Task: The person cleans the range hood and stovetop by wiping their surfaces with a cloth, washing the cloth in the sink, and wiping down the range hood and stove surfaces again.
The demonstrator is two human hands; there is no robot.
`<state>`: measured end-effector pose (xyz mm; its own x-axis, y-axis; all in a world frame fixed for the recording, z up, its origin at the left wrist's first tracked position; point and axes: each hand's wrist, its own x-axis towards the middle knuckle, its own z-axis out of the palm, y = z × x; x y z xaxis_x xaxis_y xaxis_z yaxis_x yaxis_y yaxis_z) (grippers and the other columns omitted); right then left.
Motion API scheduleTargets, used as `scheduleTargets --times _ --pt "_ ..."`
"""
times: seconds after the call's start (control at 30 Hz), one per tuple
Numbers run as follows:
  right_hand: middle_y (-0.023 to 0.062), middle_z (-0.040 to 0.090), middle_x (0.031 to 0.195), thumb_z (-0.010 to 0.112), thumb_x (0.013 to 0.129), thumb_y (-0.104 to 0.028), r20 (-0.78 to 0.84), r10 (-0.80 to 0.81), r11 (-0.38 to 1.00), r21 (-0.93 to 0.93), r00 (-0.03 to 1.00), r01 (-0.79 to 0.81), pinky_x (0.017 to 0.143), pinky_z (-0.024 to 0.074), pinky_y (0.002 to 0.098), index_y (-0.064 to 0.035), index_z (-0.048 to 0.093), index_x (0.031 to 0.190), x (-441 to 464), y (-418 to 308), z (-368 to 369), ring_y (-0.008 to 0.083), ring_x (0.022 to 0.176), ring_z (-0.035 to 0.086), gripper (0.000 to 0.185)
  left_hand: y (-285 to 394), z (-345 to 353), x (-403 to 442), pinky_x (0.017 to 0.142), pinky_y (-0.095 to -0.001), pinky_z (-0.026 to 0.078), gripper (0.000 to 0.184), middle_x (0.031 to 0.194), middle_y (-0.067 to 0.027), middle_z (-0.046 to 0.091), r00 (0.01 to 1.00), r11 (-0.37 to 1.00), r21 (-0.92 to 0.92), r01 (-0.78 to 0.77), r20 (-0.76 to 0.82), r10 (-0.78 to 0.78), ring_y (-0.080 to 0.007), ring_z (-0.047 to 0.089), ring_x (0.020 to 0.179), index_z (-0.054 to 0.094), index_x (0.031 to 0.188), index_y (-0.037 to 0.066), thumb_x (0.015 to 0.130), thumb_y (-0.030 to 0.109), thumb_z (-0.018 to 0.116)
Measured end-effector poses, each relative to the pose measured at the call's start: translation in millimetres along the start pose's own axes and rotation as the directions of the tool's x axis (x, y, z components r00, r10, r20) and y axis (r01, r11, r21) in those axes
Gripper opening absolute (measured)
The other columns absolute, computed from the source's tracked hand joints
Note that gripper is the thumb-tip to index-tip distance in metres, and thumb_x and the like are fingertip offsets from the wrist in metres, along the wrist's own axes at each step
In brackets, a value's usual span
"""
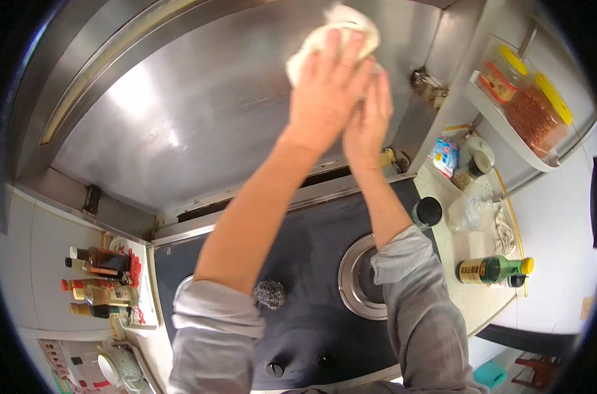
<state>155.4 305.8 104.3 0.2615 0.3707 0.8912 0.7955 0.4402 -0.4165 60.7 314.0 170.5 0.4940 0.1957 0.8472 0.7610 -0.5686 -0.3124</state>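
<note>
A pale cream cloth (362, 21) lies bunched against the upright steel panel (200, 105) behind the stove. My left hand (328, 92) presses on it with the fingers stretched over the fabric. Close beside and partly behind it is my right hand (367, 125), its fingers straight and pointing up near the cloth's lower edge. Whether the right fingertips touch the cloth is hidden. Below my forearms, a steel wool scourer (269, 295) rests on the black stove top (311, 246).
A round burner (348, 289) and a dark-lidded jar (427, 212) are on the right. Sauce bottles (105, 292) stand at the left; a green bottle (499, 269) is on the right counter. Yellow-lidded containers (540, 115) occupy a wall shelf (508, 128). Control knobs (275, 369) are at the front.
</note>
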Motion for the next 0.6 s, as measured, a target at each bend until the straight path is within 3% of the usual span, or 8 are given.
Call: scheduleTargets --times 0.07,0.17,0.27,0.3,0.4,0.5,0.53,0.6 --pt "0.0231 0.049 0.127 0.051 0.087 -0.010 -0.201 0.076 0.995 0.083 0.977 -0.060 0.102 0.0347 0.0430 0.0068 0.049 0.118 -13.0 35.8 10.6 0.0345 0.121 0.045 0.035 21.4 14.8 -8.2 0.098 -0.0468 0.038 0.046 0.141 -0.0117 0.036 0.975 0.986 0.140 -0.089 0.215 0.057 -0.0339 0.034 0.130 0.053 0.123 0.010 0.078 0.020 0.058" --pt "0.0191 0.050 0.111 0.063 0.084 -0.018 -0.126 0.448 0.837 0.407 0.885 -0.366 0.090 0.0421 0.0379 0.0085 0.046 0.110 -49.5 80.4 33.3 0.0270 0.102 0.050 0.041 37.5 45.6 -55.9 0.093 -0.0343 0.041 0.033 0.123 -0.0043 0.052 0.965 0.970 0.131 -0.204 0.195 0.176 -0.0252 0.045 0.119 0.062 0.109 0.009 0.079 0.021 0.055" --pt "0.0191 0.045 0.112 0.074 0.077 -0.022 -0.072 0.569 0.804 0.256 0.819 -0.537 0.083 0.0448 0.0332 0.0097 0.043 0.110 -85.5 75.6 51.9 0.0227 0.098 0.048 0.055 27.3 34.9 -92.9 0.092 -0.0309 0.038 0.031 0.119 -0.0024 0.054 0.966 0.980 0.064 -0.187 0.191 0.172 -0.0210 0.041 0.120 0.064 0.104 0.010 0.076 0.021 0.056" --pt "0.0115 0.060 0.088 0.075 0.076 -0.016 -0.184 0.511 0.860 0.123 0.840 -0.496 0.062 0.0493 0.0304 0.0076 0.051 0.084 -100.9 75.8 63.2 0.0160 0.072 0.056 0.035 20.7 31.9 -106.9 0.093 -0.0309 0.038 0.030 0.119 -0.0023 0.054 0.957 0.975 0.066 -0.213 0.215 0.194 -0.0210 0.041 0.120 0.065 0.102 0.010 0.075 0.020 0.056" --pt "0.0116 0.062 0.086 0.077 0.073 -0.017 0.021 0.679 0.706 0.255 0.734 -0.661 0.060 0.0493 0.0311 0.0089 0.052 0.083 -132.8 12.1 78.0 0.0157 0.071 0.057 0.037 -6.6 6.2 -152.2 0.094 -0.0311 0.038 0.027 0.118 -0.0015 0.056 0.943 0.973 0.032 -0.228 0.257 0.212 -0.0205 0.042 0.120 0.068 0.097 0.010 0.073 0.019 0.058" --pt "0.0121 0.060 0.087 0.080 0.071 -0.023 0.164 0.602 0.711 0.334 0.781 -0.618 0.059 0.0494 0.0328 0.0048 0.057 0.082 -161.5 -42.0 97.2 0.0155 0.072 0.058 0.037 -40.6 -28.5 -204.5 0.096 -0.0323 0.038 0.026 0.118 0.0002 0.058 0.922 0.983 -0.046 -0.180 0.341 0.185 -0.0188 0.043 0.120 0.069 0.094 0.009 0.072 0.018 0.059" --pt "0.0152 0.056 0.091 0.076 0.074 -0.024 0.057 0.593 0.804 0.003 0.803 -0.594 0.069 0.0474 0.0396 0.0047 0.056 0.084 -185.3 -46.3 115.5 0.0235 0.083 0.056 0.036 -53.2 -43.4 -216.6 0.096 -0.0332 0.038 0.026 0.117 0.0013 0.058 0.916 0.987 -0.057 -0.151 0.368 0.161 -0.0180 0.044 0.119 0.069 0.093 0.009 0.071 0.019 0.059" --pt "0.0222 0.044 0.101 0.067 0.075 -0.012 0.097 0.630 0.776 -0.065 0.770 -0.627 0.085 0.0381 0.0450 0.0060 0.052 0.094 -193.6 -86.1 120.9 0.0351 0.097 0.045 0.031 -74.0 -68.6 -243.7 0.096 -0.0338 0.039 0.026 0.116 0.0013 0.058 0.900 0.991 -0.041 -0.126 0.417 0.131 -0.0181 0.044 0.119 0.069 0.094 0.008 0.071 0.017 0.058"
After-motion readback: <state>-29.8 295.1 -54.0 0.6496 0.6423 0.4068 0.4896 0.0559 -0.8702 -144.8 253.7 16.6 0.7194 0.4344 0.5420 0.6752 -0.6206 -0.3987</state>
